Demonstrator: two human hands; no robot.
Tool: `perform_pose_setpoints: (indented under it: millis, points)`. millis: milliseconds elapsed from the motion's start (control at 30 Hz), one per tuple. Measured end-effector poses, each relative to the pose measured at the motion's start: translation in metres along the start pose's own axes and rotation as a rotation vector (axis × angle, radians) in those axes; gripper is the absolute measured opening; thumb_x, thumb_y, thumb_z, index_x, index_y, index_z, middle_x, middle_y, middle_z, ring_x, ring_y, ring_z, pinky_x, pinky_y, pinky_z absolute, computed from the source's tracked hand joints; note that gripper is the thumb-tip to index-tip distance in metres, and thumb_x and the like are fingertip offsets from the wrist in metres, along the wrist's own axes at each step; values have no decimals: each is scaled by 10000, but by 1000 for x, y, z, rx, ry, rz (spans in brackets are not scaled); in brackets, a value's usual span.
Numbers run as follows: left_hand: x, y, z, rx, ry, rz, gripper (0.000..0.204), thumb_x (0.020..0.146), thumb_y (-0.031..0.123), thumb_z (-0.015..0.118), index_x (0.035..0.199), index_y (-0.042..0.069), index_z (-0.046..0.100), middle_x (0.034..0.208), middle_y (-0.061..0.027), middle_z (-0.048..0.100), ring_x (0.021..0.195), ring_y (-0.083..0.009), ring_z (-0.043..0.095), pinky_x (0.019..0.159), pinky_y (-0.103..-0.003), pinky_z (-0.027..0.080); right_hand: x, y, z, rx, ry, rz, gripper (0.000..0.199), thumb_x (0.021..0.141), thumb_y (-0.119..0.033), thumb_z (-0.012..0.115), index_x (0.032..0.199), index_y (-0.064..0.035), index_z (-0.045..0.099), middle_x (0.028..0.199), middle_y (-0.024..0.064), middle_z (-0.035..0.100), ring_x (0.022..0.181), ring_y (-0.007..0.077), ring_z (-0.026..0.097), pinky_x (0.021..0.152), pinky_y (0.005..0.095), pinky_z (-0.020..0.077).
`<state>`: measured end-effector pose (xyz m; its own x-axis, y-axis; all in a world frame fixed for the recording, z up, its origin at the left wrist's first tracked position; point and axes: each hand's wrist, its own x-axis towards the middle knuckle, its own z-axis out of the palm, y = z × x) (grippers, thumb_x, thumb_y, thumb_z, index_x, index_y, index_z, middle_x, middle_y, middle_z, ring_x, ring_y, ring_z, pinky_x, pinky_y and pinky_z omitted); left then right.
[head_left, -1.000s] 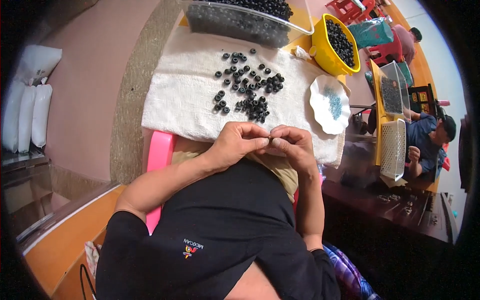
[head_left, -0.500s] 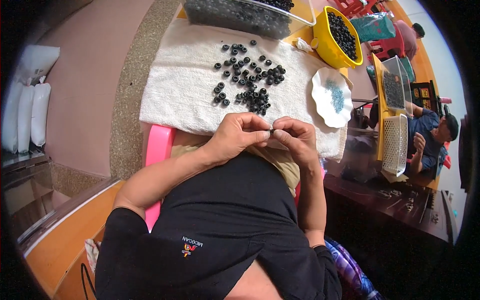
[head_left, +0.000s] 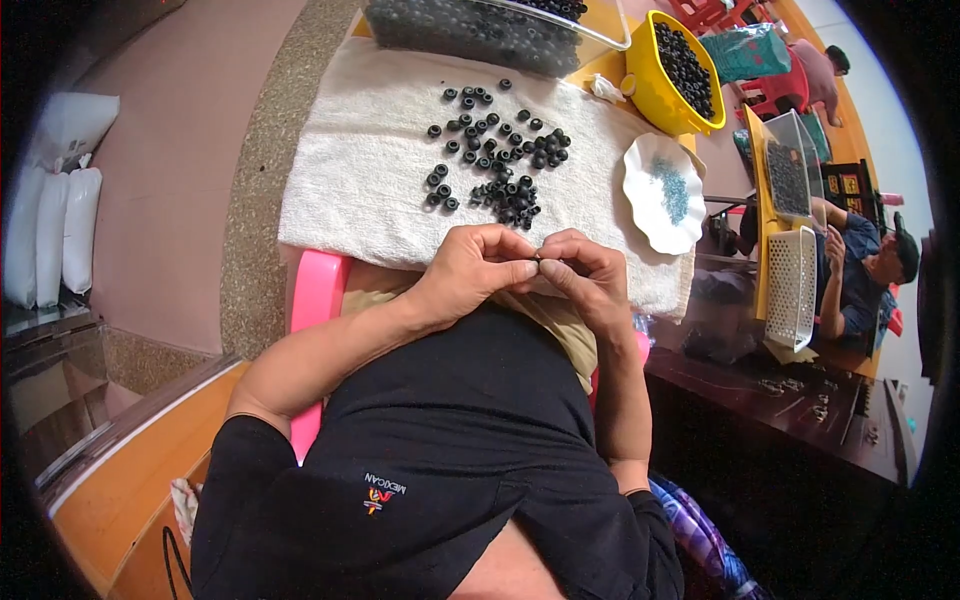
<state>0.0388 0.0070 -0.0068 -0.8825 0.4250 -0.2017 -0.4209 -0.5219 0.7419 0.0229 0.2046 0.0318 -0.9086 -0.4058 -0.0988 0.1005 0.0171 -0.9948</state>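
My left hand (head_left: 470, 270) and my right hand (head_left: 592, 275) meet fingertip to fingertip at the near edge of a white towel (head_left: 360, 190). Both pinch a small dark part (head_left: 538, 258); the fingers cover most of it, and its exact kind is hidden. Just beyond them on the towel lie loose black ring-like pieces (head_left: 480, 127) with a hole in the middle. Closer to my hands several more are heaped in a pile (head_left: 515, 203). A white wavy-rimmed plate (head_left: 645, 225) to the right carries tiny blue-green bits (head_left: 675, 193).
At the back stands a clear bin (head_left: 480, 45) of black pieces, beside a yellow basket (head_left: 650, 95) of the same. A pink chair arm (head_left: 318, 290) is at my left. On the far right a person (head_left: 860, 260) sits by a white perforated basket (head_left: 790, 290).
My right hand has shifted slightly left, and its fingers have closed nearer to the left fingertips. Less of the dark part shows. The co-worker's hand at the right has risen.
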Motion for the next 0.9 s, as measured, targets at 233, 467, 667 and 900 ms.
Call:
perform_pose_setpoints:
  millis: [233, 467, 667, 900]
  points:
    - [2, -1, -1, -28, 22, 3, 128, 905, 20, 690, 1021, -21, 653, 889, -68, 693, 794, -108, 661, 727, -236, 554, -4, 9, 9, -326, 146, -269, 147, 833, 80, 695, 970, 27, 687, 945, 115, 684, 879, 187, 651, 784, 276, 504]
    - [-1, 1, 4, -61, 118, -13, 116, 900, 11, 691, 1003, -16, 647, 881, -76, 697, 792, -124, 680, 719, -245, 568, -8, 7, 19, -920, 218, -720, 399, 730, 76, 736, 1112, 9, 642, 940, 174, 714, 819, 316, 715, 698, 357, 573]
    - [-1, 0, 0, -17, 99, -15, 104, 891, 2, 692, 982, -5, 641, 898, -77, 698, 801, -137, 689, 729, -260, 574, -9, 12, 24, -1043, 264, -793, 498, 696, 27, 792, 1160, 7, 611, 974, 184, 711, 840, 318, 715, 713, 357, 580]
    - [-2, 7, 5, -17, 82, -24, 130, 882, 12, 711, 994, -1, 645, 895, -68, 700, 791, -122, 678, 727, -248, 569, -4, 16, 24, -1014, 293, -814, 518, 690, 17, 811, 1157, 15, 588, 930, 164, 702, 806, 309, 705, 688, 360, 572]
